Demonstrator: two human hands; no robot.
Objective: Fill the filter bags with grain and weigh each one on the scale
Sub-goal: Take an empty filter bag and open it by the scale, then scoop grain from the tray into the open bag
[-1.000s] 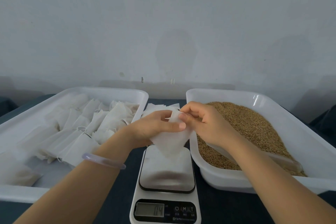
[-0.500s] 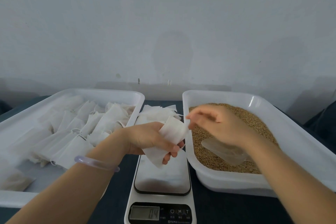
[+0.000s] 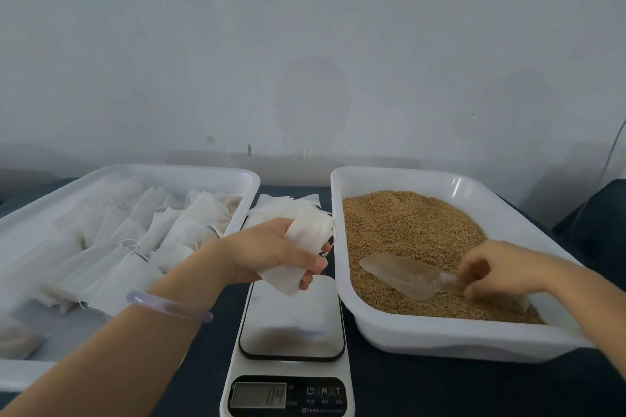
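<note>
Head view.
- Left hand (image 3: 267, 254): fingers curled round one white filter bag (image 3: 305, 240), held over the far end of the scale (image 3: 291, 322).
- Right hand (image 3: 501, 271): fingers closed on the handle of the clear scoop (image 3: 396, 272), which lies in the grain (image 3: 406, 223) in the right tray (image 3: 440, 338).
- Left tray (image 3: 169, 173): piled bags (image 3: 142, 234).

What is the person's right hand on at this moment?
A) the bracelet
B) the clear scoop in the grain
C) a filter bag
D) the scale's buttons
B: the right hand curls round the handle of the clear scoop lying in the grain; the left hand holds the filter bag.
</note>
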